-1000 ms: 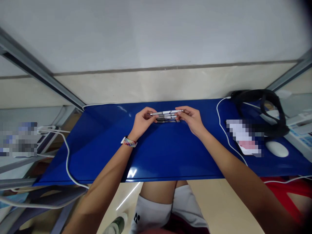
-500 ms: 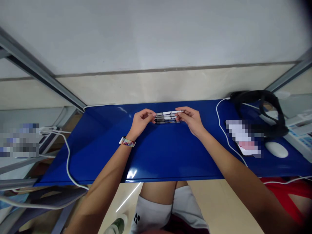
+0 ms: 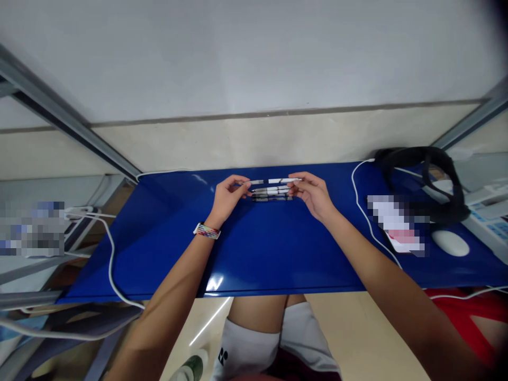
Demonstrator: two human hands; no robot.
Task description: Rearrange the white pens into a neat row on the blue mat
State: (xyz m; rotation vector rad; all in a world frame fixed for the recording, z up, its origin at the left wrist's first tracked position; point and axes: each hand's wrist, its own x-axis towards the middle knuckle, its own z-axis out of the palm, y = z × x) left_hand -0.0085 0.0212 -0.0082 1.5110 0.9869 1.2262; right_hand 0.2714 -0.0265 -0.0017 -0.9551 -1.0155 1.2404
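My left hand [image 3: 231, 198] pinches one end of a white pen [image 3: 273, 181], and my right hand [image 3: 311, 193] pinches its other end. The pen lies crosswise between them, on the wall side of several other pens [image 3: 272, 190]. Those pens form a close row on the blue desk [image 3: 278, 248]; some have white barrels, and a dark pen [image 3: 272, 199] is nearest me. My right fingers partly cover the right ends of the row. A colourful woven band circles my left wrist.
On the right lie a phone [image 3: 402, 241] with a blurred screen, a white mouse [image 3: 450, 243], a black strapped headset [image 3: 456, 185] and a white cable [image 3: 359, 198]. Metal posts [image 3: 75, 121] flank the desk, with a wall behind. Another white cable [image 3: 111, 254] hangs at left.
Both hands have shifted the white pen slightly away from the others, toward the wall, widening the gap. The other pens stay in their row.
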